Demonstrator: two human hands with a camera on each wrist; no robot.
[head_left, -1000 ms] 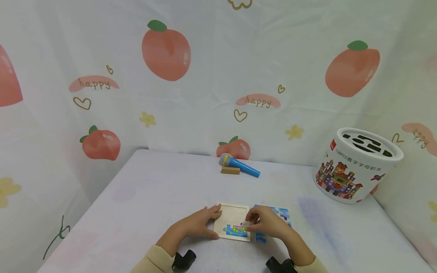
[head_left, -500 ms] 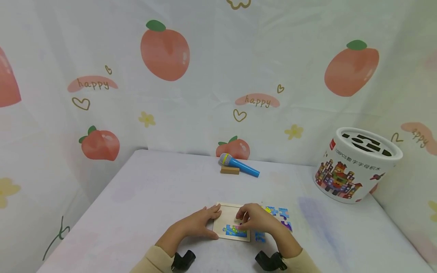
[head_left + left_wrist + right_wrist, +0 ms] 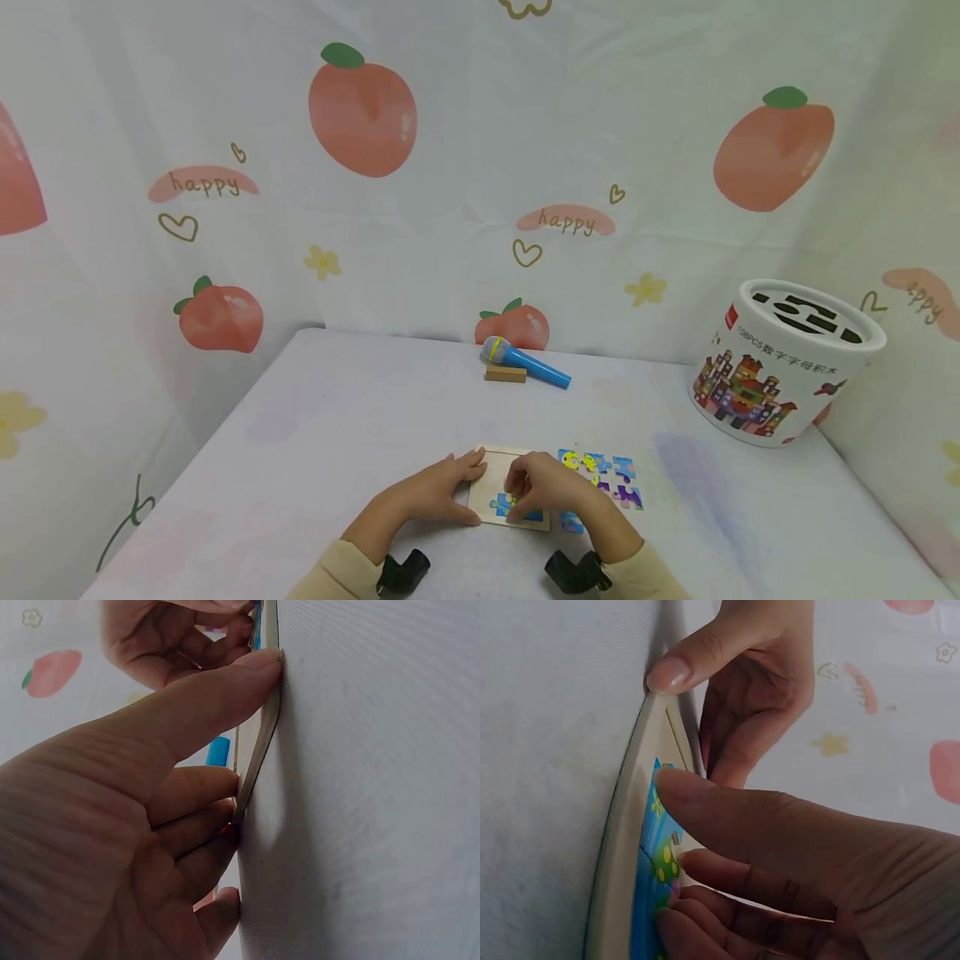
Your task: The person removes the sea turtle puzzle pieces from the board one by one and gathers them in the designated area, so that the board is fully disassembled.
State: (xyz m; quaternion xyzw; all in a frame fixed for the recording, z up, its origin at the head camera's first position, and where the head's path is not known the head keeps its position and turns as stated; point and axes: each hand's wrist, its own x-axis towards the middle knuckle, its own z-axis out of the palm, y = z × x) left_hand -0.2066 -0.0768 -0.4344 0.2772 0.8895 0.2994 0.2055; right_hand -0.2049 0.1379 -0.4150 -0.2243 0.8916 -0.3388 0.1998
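Observation:
A square wooden puzzle tray (image 3: 491, 477) lies on the table. Joined puzzle pieces (image 3: 649, 859), blue with a green, yellow-spotted print, fill part of its near side. My left hand (image 3: 435, 490) holds the tray by its left side, the thumb at the near corner and the fingers along the far-left edge. Over the tray, my right hand (image 3: 551, 485) has its thumb on the left end of a blue puzzle piece and its curled fingertips at the piece's upper edge. In the head view this hand hides much of the joined pieces.
Several loose puzzle pieces (image 3: 626, 497) lie right of the tray. At the back are a blue toy microphone (image 3: 536, 367) and a small wooden block (image 3: 506, 375). A white block bucket (image 3: 776, 375) stands at the back right, before a peach-print cloth (image 3: 435, 250).
My right hand has moved left across the tray, from its right edge to over the joined pieces, uncovering more loose pieces. My left hand and the tray have stayed in place.

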